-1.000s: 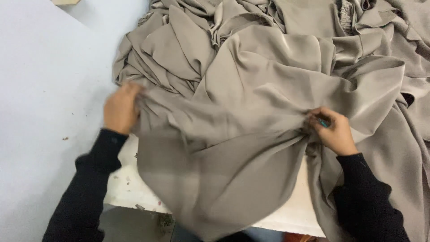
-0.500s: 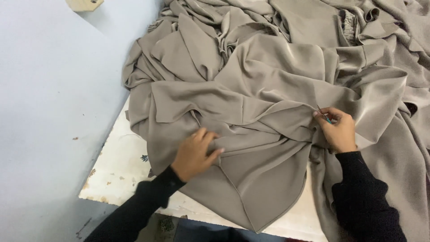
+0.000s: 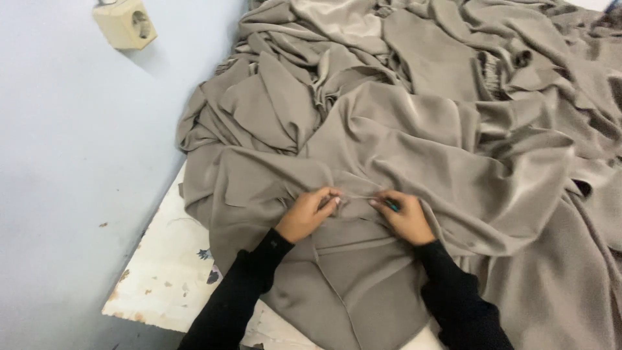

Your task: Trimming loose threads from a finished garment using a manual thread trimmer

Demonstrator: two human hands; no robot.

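A large heap of taupe fabric [image 3: 421,129] covers most of the white table [image 3: 165,272]. My left hand [image 3: 310,214] pinches a fold of the fabric near the table's front. My right hand [image 3: 403,217] grips the same fold a short way to the right, with a small teal tool [image 3: 392,206] showing between its fingers. A thin pale thread [image 3: 355,196] runs taut between the two hands. Both arms wear black sleeves.
A pale blue wall [image 3: 71,162] rises along the left side, with a cream wall socket [image 3: 125,24] near the top. The table's white surface is stained and chipped at its front left corner. Crumpled fabric fills the far and right areas.
My left hand has moved from the fabric's left edge to the middle, close to my right hand. My right hand shifted left. The view has moved closer.
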